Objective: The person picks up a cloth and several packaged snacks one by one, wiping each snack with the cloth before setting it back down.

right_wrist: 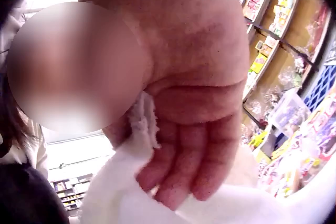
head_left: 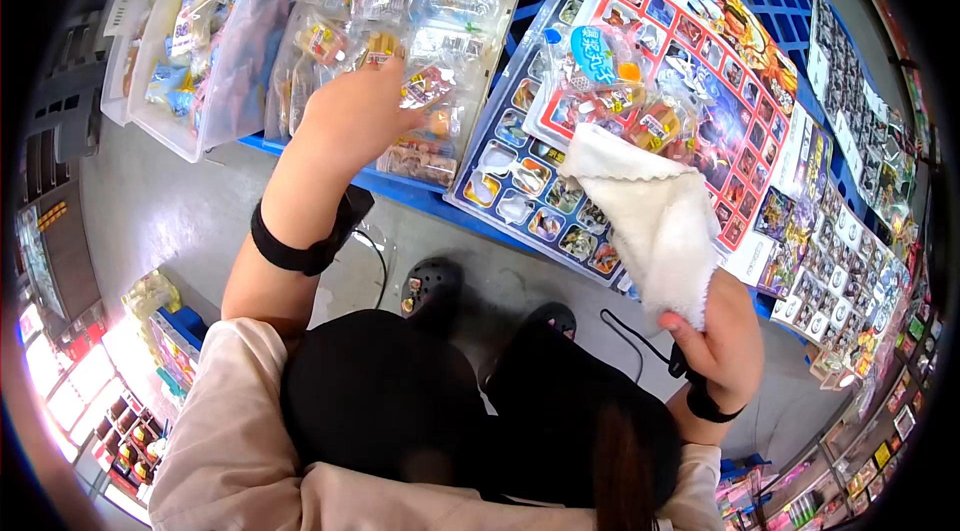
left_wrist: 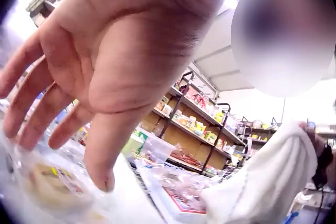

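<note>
Gripping white cloth (head_left: pixel 665 221) w/ right hand (head_left: pixel 722 341) at right, reaching over tray (head_left: pixel 490 81) at far left w/ open left hand (head_left: pixel 350 116).
Could drag loose packets (head_left: pixel 660 126) off sheets (head_left: pixel 745 146) w/ a low cloth swing, imo. Can see splayed fingers (left_wrist: pixel 42 119) in L wrist cam, mostly back of hand in head cam.

The plastic bin's tall wall (head_left: pixel 240 61) blocks low sideways passage beside the candy tray (head_left: pixel 492 61). Loose packets (head_left: pixel 600 101) and the white cloth (head_left: pixel 655 211) obstruct the blue-bordered sheet (head_left: pixel 500 176); open space lies above the near floor (head_left: pixel 500 261).
</note>
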`<action>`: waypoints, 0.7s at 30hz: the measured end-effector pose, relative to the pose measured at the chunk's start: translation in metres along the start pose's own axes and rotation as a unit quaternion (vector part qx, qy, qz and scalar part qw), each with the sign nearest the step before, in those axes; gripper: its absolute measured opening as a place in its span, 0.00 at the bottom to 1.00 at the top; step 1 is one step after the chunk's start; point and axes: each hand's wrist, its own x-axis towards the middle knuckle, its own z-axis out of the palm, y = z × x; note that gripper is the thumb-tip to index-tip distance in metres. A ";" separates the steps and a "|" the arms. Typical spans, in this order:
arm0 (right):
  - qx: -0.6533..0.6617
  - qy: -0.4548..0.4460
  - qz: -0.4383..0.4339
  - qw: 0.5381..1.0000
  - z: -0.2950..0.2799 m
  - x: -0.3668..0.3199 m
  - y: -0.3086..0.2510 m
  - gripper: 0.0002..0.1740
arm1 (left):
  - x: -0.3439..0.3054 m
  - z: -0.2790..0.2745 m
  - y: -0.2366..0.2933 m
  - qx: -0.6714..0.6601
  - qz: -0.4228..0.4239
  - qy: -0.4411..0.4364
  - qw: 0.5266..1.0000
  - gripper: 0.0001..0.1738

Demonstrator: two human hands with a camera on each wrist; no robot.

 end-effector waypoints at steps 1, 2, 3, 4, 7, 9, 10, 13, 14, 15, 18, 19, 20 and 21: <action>0.000 -0.001 0.000 1.000 -0.001 0.001 -0.005 0.14 | 0.000 0.002 -0.004 0.012 -0.026 -0.025 0.999 0.23; -0.047 0.027 0.004 0.999 -0.002 0.001 -0.009 0.15 | 0.000 0.007 -0.010 0.011 -0.027 -0.025 0.999 0.23; -0.094 0.054 0.008 0.994 -0.003 0.003 -0.012 0.16 | 0.002 0.014 -0.017 0.033 -0.012 -0.012 0.999 0.22; -0.118 0.111 -0.011 0.987 -0.002 0.006 -0.013 0.15 | 0.003 0.020 -0.023 0.055 0.003 0.002 0.998 0.21; -0.019 0.188 -0.012 0.982 -0.003 0.011 -0.018 0.13 | 0.007 0.027 -0.031 0.061 0.018 0.018 0.998 0.12; 0.046 0.233 -0.007 0.971 0.004 0.008 -0.017 0.13 | 0.003 0.019 -0.028 0.043 0.052 0.075 0.995 0.11; 0.097 0.253 -0.021 0.962 0.005 0.007 -0.017 0.13 | 0.000 0.012 -0.025 0.026 0.084 0.131 0.988 0.10; 0.195 0.309 -0.042 0.930 0.012 0.003 -0.018 0.14 | -0.004 -0.013 -0.011 -0.153 0.110 0.124 0.974 0.07; 0.240 0.344 -0.052 0.906 0.013 0.003 -0.019 0.15 | -0.007 -0.021 0.000 -0.195 0.094 0.107 0.970 0.08; 0.238 0.345 -0.052 0.906 0.013 0.003 -0.019 0.15 | -0.008 -0.026 0.008 -0.196 0.097 0.107 0.970 0.08; 0.308 0.358 -0.092 0.877 0.015 0.001 -0.018 0.16 | -0.014 -0.034 0.028 -0.262 0.162 0.166 0.937 0.07; 0.330 0.401 -0.049 0.853 0.017 0.001 -0.020 0.18 | -0.015 -0.037 0.033 -0.291 0.196 0.167 0.922 0.06; 0.350 0.442 -0.007 0.826 0.019 0.000 -0.022 0.20 | -0.017 -0.037 0.037 -0.320 0.229 0.167 0.904 0.05; 0.348 0.442 -0.006 0.827 0.020 0.002 -0.022 0.20 | -0.018 -0.035 0.043 -0.322 0.230 0.166 0.903 0.05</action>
